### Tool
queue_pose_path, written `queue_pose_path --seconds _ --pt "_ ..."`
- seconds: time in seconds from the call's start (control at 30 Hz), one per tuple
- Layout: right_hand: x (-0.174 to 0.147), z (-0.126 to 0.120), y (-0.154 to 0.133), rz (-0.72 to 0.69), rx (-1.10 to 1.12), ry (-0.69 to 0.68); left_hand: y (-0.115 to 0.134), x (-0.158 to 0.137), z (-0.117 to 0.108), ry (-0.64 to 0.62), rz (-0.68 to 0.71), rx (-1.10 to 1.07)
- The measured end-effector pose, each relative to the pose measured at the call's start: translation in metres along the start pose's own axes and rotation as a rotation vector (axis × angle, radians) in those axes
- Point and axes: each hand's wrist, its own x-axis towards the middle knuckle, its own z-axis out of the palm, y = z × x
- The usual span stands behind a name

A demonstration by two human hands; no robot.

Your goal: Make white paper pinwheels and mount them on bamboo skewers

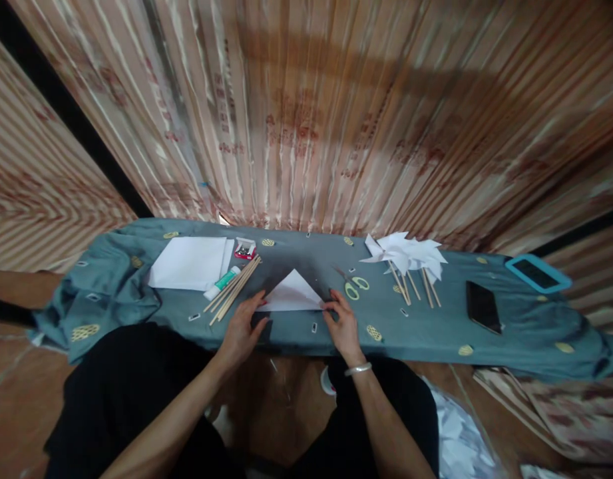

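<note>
A sheet of white paper folded into a triangle lies on the cloth in front of me, point away. My left hand is at its left corner, fingertips touching the edge and thumb held apart. The thumb and a finger of my right hand pinch the right corner; another finger is raised. Scissors with pale green handles lie just beyond my right hand. Beside my left hand are several thin wooden sticks and a green and white tube.
A stack of white paper and a small red box of metal pins lie left. To the right are several white paper pinwheels on sticks, a black phone and a blue-framed device. A patterned curtain hangs behind.
</note>
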Motion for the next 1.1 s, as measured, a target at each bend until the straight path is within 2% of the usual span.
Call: queue_pose_path --seconds 0.13,0.33,0.47,0.53,0.67,0.77,0.87,1.0,1.1 --pt "0.006 -0.001 -0.007 0.102 0.265 0.032 0.007 0.001 -0.004 -0.027 -0.151 -0.169" --pt "0.01 -0.002 -0.027 0.143 0.437 0.048 -0.002 0.006 -0.009 0.023 -0.322 -0.5" --pt "0.014 -0.004 -0.044 0.148 0.547 0.067 0.006 0.013 -0.026 -0.152 -0.504 -0.628" --pt "0.019 -0.004 -0.051 0.147 0.6 0.087 0.015 0.015 -0.033 -0.215 -0.526 -0.671" --pt "0.029 0.0 -0.062 0.155 0.699 0.13 0.03 0.017 -0.043 -0.346 -0.442 -0.666" --pt "0.035 0.002 -0.067 0.158 0.743 0.144 0.031 0.026 -0.048 -0.416 -0.361 -0.482" --pt "0.039 0.0 -0.07 0.187 0.789 0.159 0.026 0.043 -0.053 -0.338 -0.272 -0.205" --pt "0.041 -0.005 -0.071 0.362 0.949 0.204 0.019 0.065 -0.054 -0.228 -0.16 0.008" --pt "0.038 0.0 -0.074 0.451 0.992 -0.013 0.017 0.073 -0.048 -0.164 -0.064 0.105"
